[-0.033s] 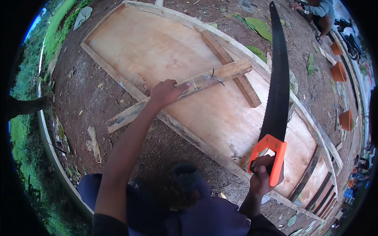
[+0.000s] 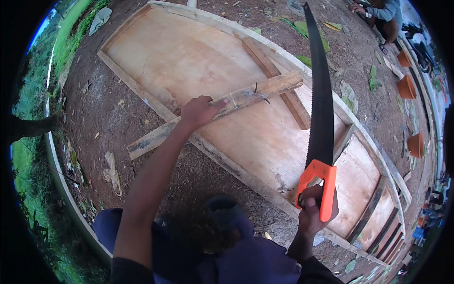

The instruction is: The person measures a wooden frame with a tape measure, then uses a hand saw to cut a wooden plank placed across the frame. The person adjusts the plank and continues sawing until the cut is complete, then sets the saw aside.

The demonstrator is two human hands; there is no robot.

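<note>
My left hand (image 2: 201, 112) grips a rough wooden plank (image 2: 246, 97), fingers over its far edge and thumb along the top. The plank lies slantwise across a wooden frame (image 2: 246, 171) backed with a plywood sheet (image 2: 184, 52); its near end sticks out past the frame's side. Beneath its far end a shorter wood piece (image 2: 295, 111) crosses it. Two dark bent bits, perhaps nails, show near that end. My right hand (image 2: 314, 203) is closed round the orange handle of a handsaw (image 2: 321, 99). The saw's dark blade points up and away, held apart from the plank.
Crossbars (image 2: 366, 213) span the frame's right end. Beyond the frame, leaves (image 2: 349, 97) lie on bare soil. Terracotta pots (image 2: 416, 145) stand along the right, and another person (image 2: 385, 16) crouches at the top right. Grass (image 2: 71, 40) edges the left side.
The saw has swung a little to the left in my right hand, its tip most of all. My left hand and the plank stay where they were.
</note>
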